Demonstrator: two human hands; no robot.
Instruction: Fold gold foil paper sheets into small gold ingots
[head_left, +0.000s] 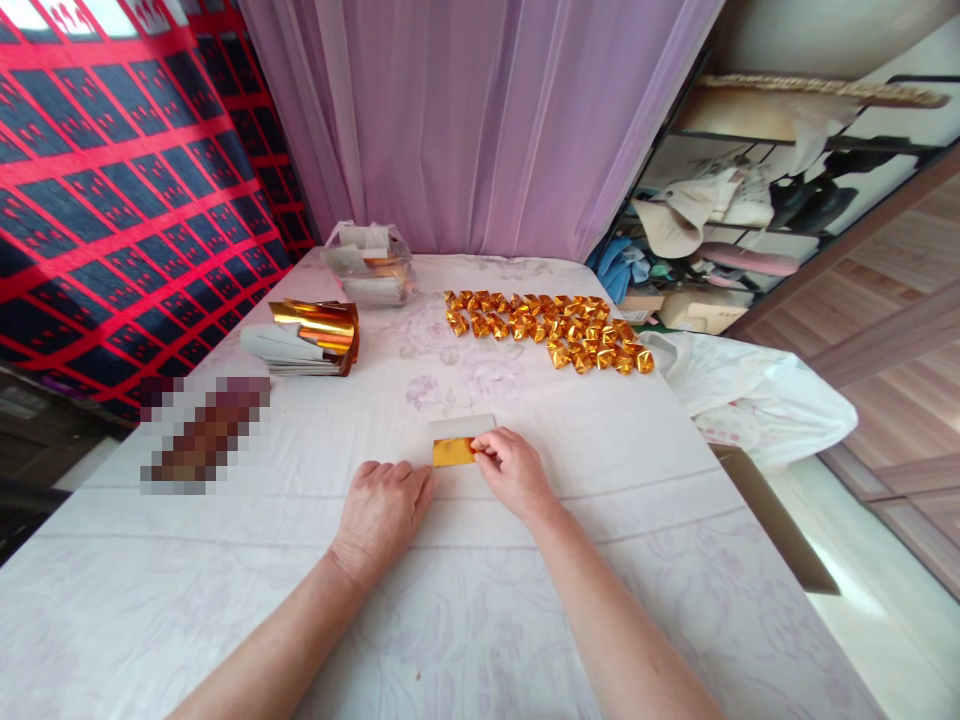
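Note:
In the middle of the table lies a sheet of gold foil paper (453,452), with a folded gold strip toward me and a greyish-white part behind it. My right hand (513,470) pinches the strip's right end between thumb and fingers. At its near left corner is my left hand (388,505), fingers curled and pressed together, thumb and forefinger tips on the corner. Farther back, small folded gold foil pieces (547,325) stand in several rows. A curled stack of gold and white paper sheets (311,340) rests at the left.
Behind the stack stands a clear plastic bag (371,270) of more sheets. A pixelated reddish-brown item (210,435) lies near the table's left edge. A purple curtain (480,120) hangs behind the floral tablecloth (465,620). On the right are a loaded rack (750,190) and a white bag (765,395).

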